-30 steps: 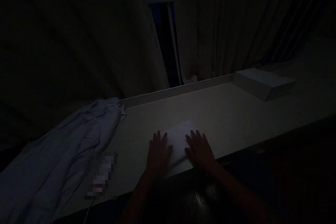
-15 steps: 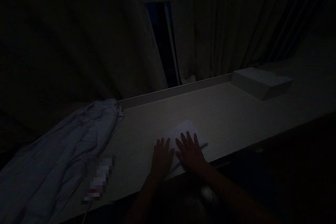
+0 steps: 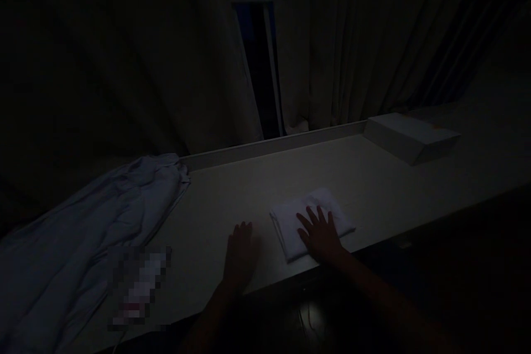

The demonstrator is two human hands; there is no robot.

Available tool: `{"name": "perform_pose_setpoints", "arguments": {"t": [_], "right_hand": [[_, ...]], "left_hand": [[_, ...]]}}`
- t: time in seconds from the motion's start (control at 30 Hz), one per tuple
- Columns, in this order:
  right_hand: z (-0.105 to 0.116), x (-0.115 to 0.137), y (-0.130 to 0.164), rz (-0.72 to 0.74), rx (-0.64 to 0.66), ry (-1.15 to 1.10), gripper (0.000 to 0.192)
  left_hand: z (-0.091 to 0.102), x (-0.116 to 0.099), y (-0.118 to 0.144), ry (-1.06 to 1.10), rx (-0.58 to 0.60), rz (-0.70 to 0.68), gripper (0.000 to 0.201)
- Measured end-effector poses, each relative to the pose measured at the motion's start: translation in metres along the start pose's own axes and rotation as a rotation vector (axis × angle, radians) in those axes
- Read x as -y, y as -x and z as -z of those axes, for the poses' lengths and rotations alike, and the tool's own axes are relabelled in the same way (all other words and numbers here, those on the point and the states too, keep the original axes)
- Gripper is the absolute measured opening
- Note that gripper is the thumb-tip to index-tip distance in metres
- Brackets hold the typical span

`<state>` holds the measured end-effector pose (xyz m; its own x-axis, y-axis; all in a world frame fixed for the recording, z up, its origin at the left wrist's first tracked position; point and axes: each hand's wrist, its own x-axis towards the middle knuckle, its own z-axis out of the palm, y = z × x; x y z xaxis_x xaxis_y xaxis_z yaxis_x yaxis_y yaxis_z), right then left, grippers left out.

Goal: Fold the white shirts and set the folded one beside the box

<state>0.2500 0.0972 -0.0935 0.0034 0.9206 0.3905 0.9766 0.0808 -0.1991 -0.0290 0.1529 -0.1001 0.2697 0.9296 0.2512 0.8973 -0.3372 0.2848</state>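
Two hands low on table (image 3: pixel 373 177) | left hand (image 3: pixel 239 251) flat, fingers spread, beside folded cloth (image 3: pixel 311 221) | right hand (image 3: pixel 319 232) open, pressing it near front edge | keep your palm flat, pressure even | box (image 3: pixel 410 135) far right

right hand (image 3: pixel 321 235) hides part of the folded cloth (image 3: pixel 311 221).

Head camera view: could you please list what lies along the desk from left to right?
Crumpled pale garment → left hand flat on the desk → folded white cloth under the right hand → white box.
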Motion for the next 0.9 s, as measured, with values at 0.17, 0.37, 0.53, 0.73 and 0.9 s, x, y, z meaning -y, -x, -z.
{"name": "perform_pose_setpoints", "arguments": {"t": [0.17, 0.37, 0.53, 0.73, 0.9], "right_hand": [[0.012, -0.077, -0.016, -0.047, 0.076, 0.099, 0.051], [0.011, -0.153, -0.051, -0.126, 0.148, 0.201, 0.053], [0.004, -0.203, -0.085, -0.126, 0.147, 0.253, 0.056], [-0.004, -0.257, -0.122, -0.112, 0.17, 0.27, 0.054], [-0.013, -0.293, -0.149, -0.112, 0.195, 0.277, 0.055]], "left_hand": [[-0.002, 0.031, 0.004, -0.152, -0.017, 0.037, 0.058], [-0.006, 0.03, 0.007, -0.227, -0.028, 0.026, 0.058], [0.0, 0.025, 0.006, -0.226, -0.035, 0.029, 0.057], [0.003, 0.023, 0.004, -0.233, -0.024, 0.051, 0.056], [0.004, 0.023, 0.005, -0.24, -0.038, 0.042, 0.053]]}}
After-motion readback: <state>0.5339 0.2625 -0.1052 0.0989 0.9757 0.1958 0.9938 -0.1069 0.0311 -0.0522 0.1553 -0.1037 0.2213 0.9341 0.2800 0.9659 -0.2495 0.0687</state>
